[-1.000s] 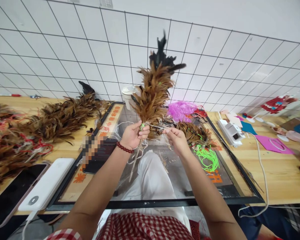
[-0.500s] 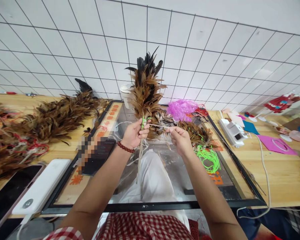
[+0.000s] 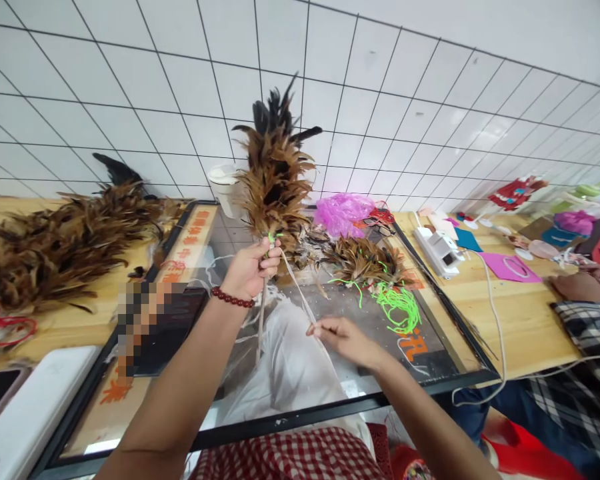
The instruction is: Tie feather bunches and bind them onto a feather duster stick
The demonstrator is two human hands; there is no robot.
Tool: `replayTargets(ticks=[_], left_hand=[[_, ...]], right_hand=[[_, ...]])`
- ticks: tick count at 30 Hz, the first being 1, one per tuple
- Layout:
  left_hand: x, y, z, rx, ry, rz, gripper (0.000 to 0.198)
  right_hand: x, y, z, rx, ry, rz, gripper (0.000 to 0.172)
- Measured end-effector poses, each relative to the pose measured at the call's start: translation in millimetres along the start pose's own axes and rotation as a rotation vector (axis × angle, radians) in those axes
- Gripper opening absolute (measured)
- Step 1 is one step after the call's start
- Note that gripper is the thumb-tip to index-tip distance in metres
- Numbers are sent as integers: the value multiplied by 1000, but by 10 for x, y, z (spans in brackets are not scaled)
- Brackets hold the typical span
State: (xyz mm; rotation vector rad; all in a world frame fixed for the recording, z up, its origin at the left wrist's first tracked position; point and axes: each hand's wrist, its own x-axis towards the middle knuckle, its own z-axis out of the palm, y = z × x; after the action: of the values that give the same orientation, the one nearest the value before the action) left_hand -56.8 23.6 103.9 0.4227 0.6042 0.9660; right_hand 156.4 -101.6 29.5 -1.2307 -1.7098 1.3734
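My left hand [image 3: 253,267] is closed round the lower end of a feather duster [image 3: 276,177], which stands upright with brown feathers and black tips. Bright green cord shows just above the thumb. From that grip a pale string [image 3: 296,287] runs down to my right hand [image 3: 343,339], whose fingertips pinch it. The string looks taut between the two hands. Loose feathers [image 3: 365,260] lie to the right of the duster, beside a bundle of green cords [image 3: 399,308]. Below the hands, white cloth [image 3: 300,353] shows through or over the glass; I cannot tell which.
A white lidded cup [image 3: 224,190] stands behind the duster. More feather dusters [image 3: 70,240] lie at the left, near a phone and a white power bank [image 3: 45,407]. A purple plastic bag [image 3: 343,212] and a power strip [image 3: 437,250] are at the right. A co-worker's hand [image 3: 577,287] rests at far right.
My right hand has moved down and toward me, drawing the string from level to a downward slant. My left hand keeps its hold on the duster. The view has turned slightly right.
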Motion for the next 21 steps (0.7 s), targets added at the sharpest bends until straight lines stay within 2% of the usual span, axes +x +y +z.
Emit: replayTargets(ticks=[1, 2, 3, 6, 8, 12, 14, 18, 21], left_hand=[[14, 18, 11, -14, 3, 9, 17], [28, 36, 24, -28, 2, 20, 18], [39, 50, 38, -38, -2, 32, 20], [46, 73, 84, -55, -23, 53, 23], [16, 91, 105, -60, -34, 39, 25], [-138, 231, 106, -79, -51, 19, 27], [-239, 340, 100, -99, -56, 59, 26], [-368, 458, 122, -92, -41, 116, 28], [-329, 365, 165, -49, -39, 88, 24]], right_hand=[[-59, -4, -76, -86, -29, -11, 34], [-98, -10, -178, -162, 9, -6, 34], [-115, -13, -296, -237, 118, 24, 35], [-37, 26, -634, -510, 566, 221, 42], [85, 94, -771, -663, 693, 335, 47], [329, 243, -849, -720, 730, 492, 54], [387, 281, -861, -701, 768, 510, 49], [298, 212, -894, -613, 782, 412, 29], [136, 19, -865, -478, 667, 298, 21]])
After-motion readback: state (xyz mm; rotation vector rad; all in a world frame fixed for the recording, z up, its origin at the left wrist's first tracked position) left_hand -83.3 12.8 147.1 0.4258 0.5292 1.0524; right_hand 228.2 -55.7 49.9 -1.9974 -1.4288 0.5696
